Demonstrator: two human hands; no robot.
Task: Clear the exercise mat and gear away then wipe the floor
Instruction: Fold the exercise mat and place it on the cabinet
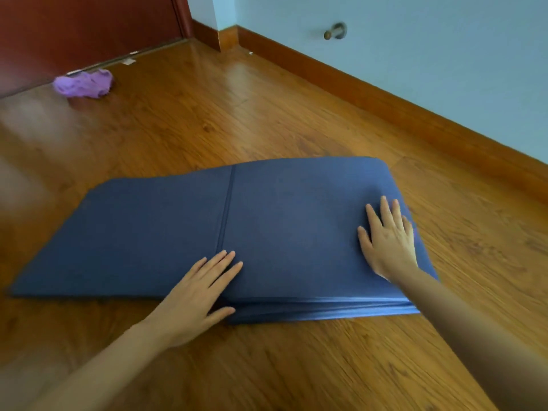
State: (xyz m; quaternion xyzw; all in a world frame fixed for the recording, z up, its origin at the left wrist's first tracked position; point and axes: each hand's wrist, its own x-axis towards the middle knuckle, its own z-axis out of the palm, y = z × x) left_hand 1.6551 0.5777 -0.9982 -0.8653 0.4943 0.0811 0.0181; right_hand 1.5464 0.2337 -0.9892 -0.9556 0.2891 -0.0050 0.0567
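A dark blue exercise mat (154,229) lies folded on the wooden floor (207,114), stacked in several layers on its right half, with a crease running down the middle. My left hand (198,295) rests flat at the mat's near edge by the crease, fingers straight, thumb along the stacked edge. My right hand (388,241) presses flat on the top layer near the mat's right edge, fingers spread. A crumpled purple cloth (84,83) lies on the floor at the far left by the door.
A dark red door (74,28) closes the far left. A brown skirting board (385,93) runs along the pale blue wall on the right, which carries a metal door stopper (336,31). Bare wooden floor surrounds the mat.
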